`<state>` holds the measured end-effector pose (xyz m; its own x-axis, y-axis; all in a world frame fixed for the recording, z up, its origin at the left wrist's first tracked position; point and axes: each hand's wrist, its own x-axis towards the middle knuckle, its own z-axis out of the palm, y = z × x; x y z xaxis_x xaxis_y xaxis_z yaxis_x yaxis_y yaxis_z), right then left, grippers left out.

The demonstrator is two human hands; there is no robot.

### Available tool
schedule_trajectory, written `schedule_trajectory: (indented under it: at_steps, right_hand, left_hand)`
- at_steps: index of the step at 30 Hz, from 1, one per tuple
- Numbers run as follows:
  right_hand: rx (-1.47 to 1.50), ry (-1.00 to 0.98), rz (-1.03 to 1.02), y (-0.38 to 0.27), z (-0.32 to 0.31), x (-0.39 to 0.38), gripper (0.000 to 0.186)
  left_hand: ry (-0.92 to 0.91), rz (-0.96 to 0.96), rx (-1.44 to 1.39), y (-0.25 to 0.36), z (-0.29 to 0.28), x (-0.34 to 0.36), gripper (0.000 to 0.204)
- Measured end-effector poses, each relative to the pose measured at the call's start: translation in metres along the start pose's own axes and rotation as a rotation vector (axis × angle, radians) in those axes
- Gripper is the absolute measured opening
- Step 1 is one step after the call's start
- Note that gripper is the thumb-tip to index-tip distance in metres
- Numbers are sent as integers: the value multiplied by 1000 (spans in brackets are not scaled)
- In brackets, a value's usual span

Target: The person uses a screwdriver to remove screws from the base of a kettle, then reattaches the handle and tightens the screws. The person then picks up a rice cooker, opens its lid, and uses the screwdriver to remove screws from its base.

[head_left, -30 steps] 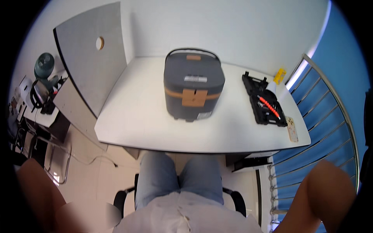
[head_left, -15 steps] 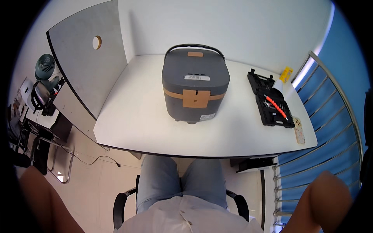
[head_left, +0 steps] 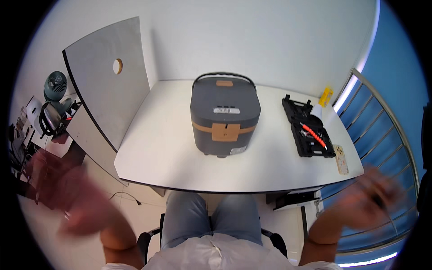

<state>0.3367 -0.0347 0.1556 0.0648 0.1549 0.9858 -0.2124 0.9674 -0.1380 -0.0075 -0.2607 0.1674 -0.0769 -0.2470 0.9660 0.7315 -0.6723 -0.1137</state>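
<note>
A dark grey rice cooker [head_left: 225,105] with a tan band, a tan front panel and a black carrying handle raised at the back stands near the middle of the white desk [head_left: 153,148]. Its lid is down. My left hand [head_left: 74,193] is off the desk's left front corner, smeared by motion. On the other side, my right hand [head_left: 371,198] is past the right front corner, blurred too, with a small dark patch near its fingers that I cannot make out. Neither hand touches the cooker.
On the desk's right lie an open black tool case [head_left: 310,146], a red flexible shaft [head_left: 315,136] across it, and a patterned phone case [head_left: 341,159]. A grey partition [head_left: 101,72] borders the left; metal railings [head_left: 373,117] stand right. A kettle [head_left: 50,118] and green fan [head_left: 55,85] are far left.
Both hands have come up into view from the sides, where only the arms showed before. The whole view has shifted, so the desk and cooker appear lower. The cooker stays in place.
</note>
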Motion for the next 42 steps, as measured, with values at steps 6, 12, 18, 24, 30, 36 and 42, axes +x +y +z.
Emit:
schedule_trajectory:
  at_steps: [6,12,18,24,30,36,42]
  right_hand:
    - [55,-199,1079,152,80,-94,41]
    - [222,-214,1112,190,115,-93,42]
    - [275,-356,1117,216,118,-109,48]
    - [334,-322,1020,224,121,-130,76]
    - [366,-274,914,214,120,-121,110]
    - [218,-332,896,225,107,-123,93]
    - [126,-289,1014,234,104,-132,62]
  left_hand:
    - [-511,-960,-25,-158,89,-165,96]
    - [-439,-888,-187,-209,114,-202,91]
    - [-369,-898,-145,-214,113,-224,95]
    - [-317,-894,-80,-208,113,-230,99]
    - [-290,-852,-57,-193,118,-232,103]
    - [-214,-1029,-122,-208,108,-216,96]
    - [-425,-1359,-221,-236,84,-252,70]
